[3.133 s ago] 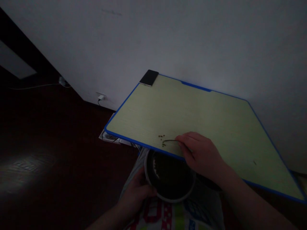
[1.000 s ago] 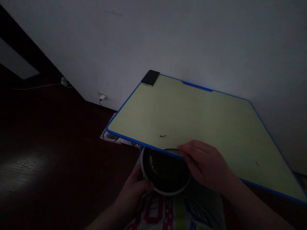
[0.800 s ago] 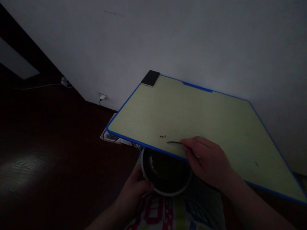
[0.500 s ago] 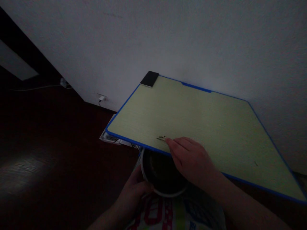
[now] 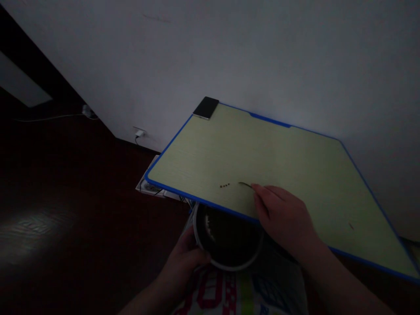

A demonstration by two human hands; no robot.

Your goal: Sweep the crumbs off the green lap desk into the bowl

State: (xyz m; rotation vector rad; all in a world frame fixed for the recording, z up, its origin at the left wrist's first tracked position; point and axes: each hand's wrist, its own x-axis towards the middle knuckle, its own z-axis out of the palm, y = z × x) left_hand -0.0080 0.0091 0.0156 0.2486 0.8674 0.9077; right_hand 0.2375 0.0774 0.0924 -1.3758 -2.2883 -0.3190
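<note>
My left hand (image 5: pixel 184 261) grips the near-left side of a round bowl (image 5: pixel 227 266) with a pale rim and a dark inside, under the table's front edge. What the bowl holds is too dark to tell. Over the table my right hand (image 5: pixel 285 218) pinches a thin, slightly curved piece (image 5: pixel 245 184), its free tip pointing left; its kind does not show. Left of that tip, several tiny dark bits (image 5: pixel 225 186) lie in a short row on the pale tabletop (image 5: pixel 269 153).
A black phone-like slab (image 5: pixel 206 108) lies on the far left corner. Blue edging (image 5: pixel 203 202) borders the tabletop. Behind it stands a white wall (image 5: pixel 229 52) with a plugged-in charger (image 5: pixel 139 134). A small mark (image 5: pixel 351 226) shows at the right. A printed bag (image 5: pixel 210 293) is below the bowl.
My right hand has moved to the right with the thin piece, away from the tiny dark bits, which now show in a row. My left hand still holds the bowl.
</note>
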